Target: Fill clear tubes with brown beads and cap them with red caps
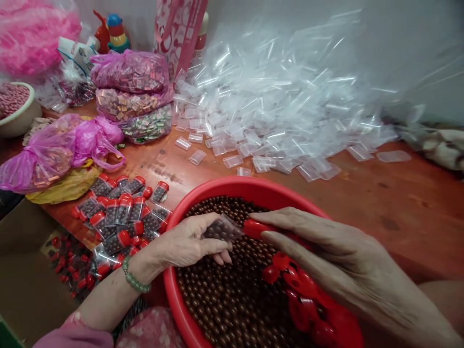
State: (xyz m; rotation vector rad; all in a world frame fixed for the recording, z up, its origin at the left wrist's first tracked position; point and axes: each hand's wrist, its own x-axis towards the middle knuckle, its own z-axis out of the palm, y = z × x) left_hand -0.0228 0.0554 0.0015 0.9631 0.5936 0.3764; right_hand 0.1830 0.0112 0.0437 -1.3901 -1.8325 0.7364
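Observation:
A red basin [173, 285] full of small round brown balls [217, 304] stands in front of me. Over it, my left hand [192, 241] pinches a small clear plastic box [223, 228] with dark balls showing inside. My right hand [348, 256] holds a red cap [255, 228] between its fingertips, close to the open-looking end of the box. I cannot tell whether cap and box touch. Several loose red caps [299, 285] lie on the balls under my right hand, partly hidden by it.
Filled boxes with red caps [123, 212] lie heaped on the table left of the basin, more in a cardboard box [21, 261] below. A large pile of clear empty sleeves [275, 111] covers the back. Pink bags [130, 72] and a white bowl [25, 113] stand at the left.

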